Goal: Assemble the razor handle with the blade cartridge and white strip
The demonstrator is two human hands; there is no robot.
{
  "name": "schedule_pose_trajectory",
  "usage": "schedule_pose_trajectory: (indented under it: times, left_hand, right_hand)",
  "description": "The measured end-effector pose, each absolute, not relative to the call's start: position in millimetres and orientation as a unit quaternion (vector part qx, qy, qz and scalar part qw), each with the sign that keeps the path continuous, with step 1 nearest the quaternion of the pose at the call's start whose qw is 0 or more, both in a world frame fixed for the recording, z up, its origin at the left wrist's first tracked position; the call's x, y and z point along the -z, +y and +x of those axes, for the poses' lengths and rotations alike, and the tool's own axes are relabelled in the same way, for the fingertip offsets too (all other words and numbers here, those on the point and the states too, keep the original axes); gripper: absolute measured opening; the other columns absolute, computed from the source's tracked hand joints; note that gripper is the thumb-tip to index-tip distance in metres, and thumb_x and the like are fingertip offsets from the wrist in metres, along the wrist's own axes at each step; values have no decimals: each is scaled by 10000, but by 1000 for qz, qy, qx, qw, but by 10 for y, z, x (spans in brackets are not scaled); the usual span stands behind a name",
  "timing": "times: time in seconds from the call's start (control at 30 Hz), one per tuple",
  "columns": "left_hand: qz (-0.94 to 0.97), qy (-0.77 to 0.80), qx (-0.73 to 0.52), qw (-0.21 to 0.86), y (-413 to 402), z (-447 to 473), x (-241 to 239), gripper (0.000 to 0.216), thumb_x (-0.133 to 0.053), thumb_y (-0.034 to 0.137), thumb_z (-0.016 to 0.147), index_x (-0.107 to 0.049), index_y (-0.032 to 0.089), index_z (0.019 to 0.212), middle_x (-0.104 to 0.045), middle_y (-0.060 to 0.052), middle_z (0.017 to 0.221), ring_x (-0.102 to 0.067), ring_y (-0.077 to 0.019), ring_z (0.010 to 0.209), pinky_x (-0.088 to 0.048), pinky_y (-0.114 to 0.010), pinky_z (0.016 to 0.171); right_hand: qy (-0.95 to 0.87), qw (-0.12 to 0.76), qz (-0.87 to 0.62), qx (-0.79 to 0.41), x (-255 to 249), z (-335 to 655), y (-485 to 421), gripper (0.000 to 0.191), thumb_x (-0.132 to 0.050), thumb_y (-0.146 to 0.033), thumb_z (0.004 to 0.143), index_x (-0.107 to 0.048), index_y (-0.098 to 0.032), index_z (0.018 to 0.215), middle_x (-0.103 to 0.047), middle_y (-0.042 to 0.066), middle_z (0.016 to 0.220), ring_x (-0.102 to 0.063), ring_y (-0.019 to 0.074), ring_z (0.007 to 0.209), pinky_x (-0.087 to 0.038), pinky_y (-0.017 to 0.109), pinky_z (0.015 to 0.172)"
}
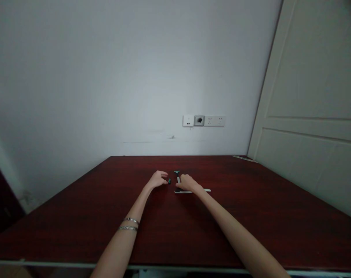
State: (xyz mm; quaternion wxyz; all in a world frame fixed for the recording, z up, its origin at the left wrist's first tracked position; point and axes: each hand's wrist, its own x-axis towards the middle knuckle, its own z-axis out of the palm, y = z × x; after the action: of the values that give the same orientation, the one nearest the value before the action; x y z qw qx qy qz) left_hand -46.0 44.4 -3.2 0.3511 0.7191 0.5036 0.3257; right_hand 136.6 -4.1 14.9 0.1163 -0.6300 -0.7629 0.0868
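Note:
Both my arms reach out over a dark red wooden table (106, 208). My left hand (158, 179) rests on the table with its fingers curled, its fingertips next to a small dark green piece (169, 180). My right hand (187, 182) is closed on the handle of a razor (177, 174) with a teal head that points away from me. Under my right hand lies a flat white strip (206, 190). Two silver bangles (130, 224) circle my left forearm.
The table meets a white wall with a row of sockets (203, 121). A pale door (314, 116) stands at the right. Something flat and light lies at the table's far right corner (243, 158). A dark cabinet edge (1, 200) shows at the left.

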Motion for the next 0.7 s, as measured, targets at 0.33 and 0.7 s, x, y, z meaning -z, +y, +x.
schedule_pose_trajectory:
  times: [0.33, 0.7]
  left_hand:
    - [748, 475, -291, 361, 416, -448, 60, 560, -670, 64, 479, -626, 66, 1036, -609, -173, 1118, -577, -245, 1037, -427, -327, 915]
    - [773, 452, -331, 298, 447, -428, 205, 477, -635, 82, 570, -633, 127, 1045, -636, -113, 1091, -595, -210, 1010, -426, -303, 914]
  right_hand:
    - [-761, 121, -630, -96, -150, 1374, -47, 393, -579, -346, 675, -651, -76, 952, -659, 196, 957, -631, 276, 873, -454, 272, 660]
    - [-763, 165, -618, -90, -203, 1428, -43, 352, -516, -410, 781, -683, -104, 826, -681, 176, 831, -642, 253, 834, -431, 252, 646]
